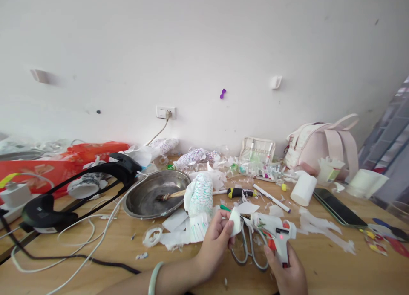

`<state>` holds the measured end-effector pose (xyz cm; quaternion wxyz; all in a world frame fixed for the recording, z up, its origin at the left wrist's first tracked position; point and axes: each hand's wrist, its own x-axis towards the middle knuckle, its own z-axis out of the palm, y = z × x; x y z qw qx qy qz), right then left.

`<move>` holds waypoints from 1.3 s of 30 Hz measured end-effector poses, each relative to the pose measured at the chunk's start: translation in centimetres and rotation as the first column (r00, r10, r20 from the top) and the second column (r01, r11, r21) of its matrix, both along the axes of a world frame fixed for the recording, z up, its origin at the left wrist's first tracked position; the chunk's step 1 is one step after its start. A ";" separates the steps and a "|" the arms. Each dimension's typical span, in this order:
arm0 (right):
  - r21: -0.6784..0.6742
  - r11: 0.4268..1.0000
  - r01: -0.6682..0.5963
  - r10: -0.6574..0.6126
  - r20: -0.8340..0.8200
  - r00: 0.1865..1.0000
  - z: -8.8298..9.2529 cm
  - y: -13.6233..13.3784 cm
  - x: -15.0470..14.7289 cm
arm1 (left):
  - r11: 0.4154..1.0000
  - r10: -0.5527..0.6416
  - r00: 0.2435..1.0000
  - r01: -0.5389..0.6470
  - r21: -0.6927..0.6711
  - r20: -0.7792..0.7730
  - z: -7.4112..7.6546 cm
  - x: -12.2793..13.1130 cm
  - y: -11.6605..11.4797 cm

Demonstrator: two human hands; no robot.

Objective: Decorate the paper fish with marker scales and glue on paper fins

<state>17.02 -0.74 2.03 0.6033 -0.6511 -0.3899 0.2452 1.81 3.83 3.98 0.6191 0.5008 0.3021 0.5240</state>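
Between thumb and fingers, my left hand [217, 235] pinches a small white piece of paper [235, 221]. My right hand [286, 269] grips the handle of a white hot glue gun [281, 237], with a red light showing on its side. The nozzle points left, close to the paper; whether they touch I cannot tell. Under and between my hands lie scissors [245, 246] with grey handles, their blades partly hidden. Just left of the paper is a white paper-covered roll with green and purple scale marks [200, 197], its lower end cut into a fringe.
A metal bowl [153, 190] with a brush across it stands left. A black headset [47, 214] and cables [92, 254] lie farther left. At right are a toilet paper roll [303, 189], a phone [338, 207] and a pink backpack [326, 143]. Paper scraps litter the table.
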 end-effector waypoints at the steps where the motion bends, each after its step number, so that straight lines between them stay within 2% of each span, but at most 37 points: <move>1: -0.003 1.000 0.001 -0.001 -0.003 1.000 0.1 0.0 -0.1 | 1.000 -0.003 1.000 0.003 -0.002 -0.005 0.1 0.0 0.0; 6: 0.003 1.000 0.031 -0.031 0.006 1.000 0.2 -0.1 -0.2 | 1.000 -0.001 1.000 0.001 -0.002 -0.020 0.1 0.0 0.0; 10: 0.003 1.000 0.008 -0.009 0.008 1.000 0.3 -0.1 -0.2 | 1.000 -0.004 1.000 0.004 -0.010 -0.012 0.0 0.1 0.2; 28: 0.023 1.000 0.022 -0.023 0.050 0.999 -0.6 0.1 0.1 | 0.998 0.042 0.999 -0.040 0.038 -0.034 -0.2 0.0 0.2; 31: 0.007 1.000 0.016 -0.016 0.057 0.998 -0.6 0.0 0.1 | 0.993 0.084 0.993 -0.077 0.090 -0.083 -0.4 -0.1 0.2; 35: -0.012 0.999 0.038 -0.037 0.063 0.997 -0.5 0.2 0.5 | 0.964 0.178 0.963 -0.129 0.234 -0.201 -0.7 -0.3 0.1; 39: -0.118 0.993 0.007 0.000 0.067 0.998 -1.3 0.6 1.7 | 0.914 0.286 0.908 -0.162 0.372 -0.306 -0.9 -0.6 -0.2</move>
